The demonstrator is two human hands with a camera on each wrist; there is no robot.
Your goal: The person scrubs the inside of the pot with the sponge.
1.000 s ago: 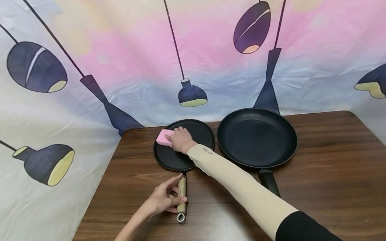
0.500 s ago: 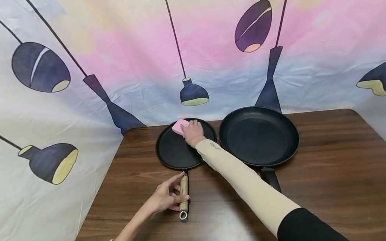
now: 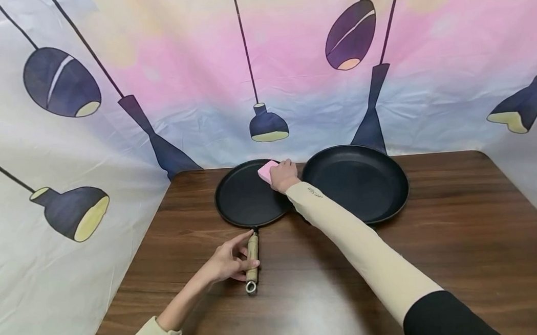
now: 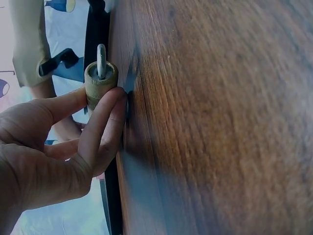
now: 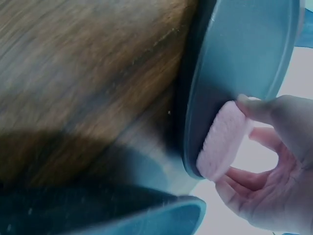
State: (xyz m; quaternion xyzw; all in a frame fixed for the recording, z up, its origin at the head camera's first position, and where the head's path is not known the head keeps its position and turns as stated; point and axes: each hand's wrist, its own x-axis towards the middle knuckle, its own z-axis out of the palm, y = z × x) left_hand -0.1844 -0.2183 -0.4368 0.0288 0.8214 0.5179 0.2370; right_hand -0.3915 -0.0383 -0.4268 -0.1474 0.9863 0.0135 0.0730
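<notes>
A metal ring [image 3: 251, 287] was seen at the near end of the handle [image 3: 252, 248], which was pinched between the thumb and fingers of the left hand [image 3: 228, 262], half closed with its palm held clear. Beneath both hands the tabletop [image 3: 462, 243] was spread. Beyond the left hand, the small pan [image 3: 247, 197] was laid flat, joined to that handle. On its far right part, near the rim, the sponge [image 3: 266, 171] was gripped between the thumb and bent fingers of the right hand [image 3: 285, 175], a gap being left at the palm. Right of the right hand, the large pan [image 3: 357, 182] was partly covered by the right sleeve [image 3: 355, 231]. Past both hands, a cloth [image 3: 188, 65] printed with lamps [image 3: 269, 126] was hung.
</notes>
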